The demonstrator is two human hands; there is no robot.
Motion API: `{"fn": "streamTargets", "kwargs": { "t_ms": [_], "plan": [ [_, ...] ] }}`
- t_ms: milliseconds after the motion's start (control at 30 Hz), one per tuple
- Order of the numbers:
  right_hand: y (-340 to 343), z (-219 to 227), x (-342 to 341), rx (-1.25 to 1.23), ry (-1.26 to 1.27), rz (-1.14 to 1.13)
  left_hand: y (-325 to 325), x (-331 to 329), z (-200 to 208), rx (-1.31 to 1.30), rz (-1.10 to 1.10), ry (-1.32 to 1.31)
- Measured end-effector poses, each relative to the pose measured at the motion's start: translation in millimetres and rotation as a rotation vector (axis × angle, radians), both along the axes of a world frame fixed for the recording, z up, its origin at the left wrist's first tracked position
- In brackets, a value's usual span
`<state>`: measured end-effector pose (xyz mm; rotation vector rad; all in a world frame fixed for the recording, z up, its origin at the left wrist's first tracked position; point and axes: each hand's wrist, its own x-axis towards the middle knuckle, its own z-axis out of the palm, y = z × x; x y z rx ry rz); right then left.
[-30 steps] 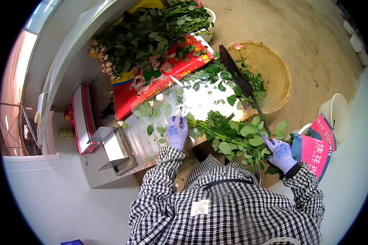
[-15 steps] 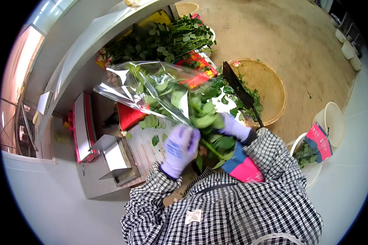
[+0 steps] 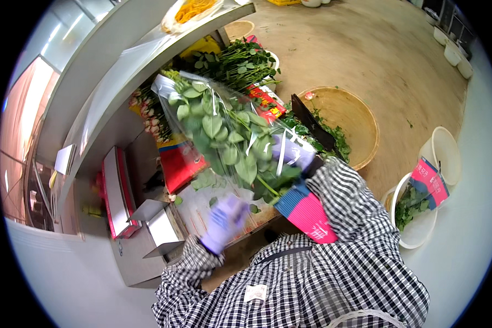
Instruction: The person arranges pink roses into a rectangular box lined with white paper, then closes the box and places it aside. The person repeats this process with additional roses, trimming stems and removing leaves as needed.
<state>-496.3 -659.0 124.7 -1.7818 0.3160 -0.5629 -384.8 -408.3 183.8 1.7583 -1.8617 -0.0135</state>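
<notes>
A bunch of leafy green stems [image 3: 221, 128] slants across the front of me inside a clear plastic sleeve [image 3: 175, 90]. Around its end nearest my body is a pink and blue ribbed wrapper [image 3: 306, 213], which hides whatever is inside. My right hand [image 3: 292, 153], in a lilac glove, is closed around the bunch, with shiny plastic partly over its fingers. Lower and to the left, my left hand [image 3: 224, 221], also gloved, hovers apart from the bunch above the worktable [image 3: 194, 199]. Motion smears its fingers.
Pink-white roses [image 3: 153, 120] and more leafy stems [image 3: 240, 65] lie at the back left. A black blade-like lever [image 3: 314, 123] stands beside a wide tan tub [image 3: 366, 126]. White buckets [image 3: 415, 235] are at the right, a metal box [image 3: 161, 227] at the left.
The plastic sleeve has come down over the stems toward the wrapper and my right hand. My left hand has left the bunch, moving down and left.
</notes>
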Motion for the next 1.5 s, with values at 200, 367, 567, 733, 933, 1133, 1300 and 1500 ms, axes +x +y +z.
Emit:
{"fn": "streamTargets", "kwargs": {
  "t_ms": [200,367,567,733,933,1133,1300,1500],
  "plan": [
    [66,4,53,-0.759,0.515,-0.277,-65,-26,68,-0.208,-0.018,0.31],
    [52,15,42,-0.881,0.482,-0.185,-72,-95,17,-0.015,-0.34,0.543],
    [61,32,75,-0.918,0.789,-0.08,-52,-134,28,0.03,-0.521,0.454],
    [60,64,31,-0.734,0.303,0.626,-52,-25,40,-0.036,0.202,1.403],
    [-36,1,-200,0.071,0.26,-0.311,-30,-33,55,-0.253,0.284,1.504],
    [71,-98,-196,1.726,-0.406,0.03,-24,-115,64,0.535,0.039,1.177],
    [35,-56,-218,-0.085,-0.078,0.107,-66,-53,47,0.503,0.077,1.067],
    [58,-31,-218,0.912,-0.022,-0.165,-134,-36,0,0.582,-0.086,0.86]
  ]
}}
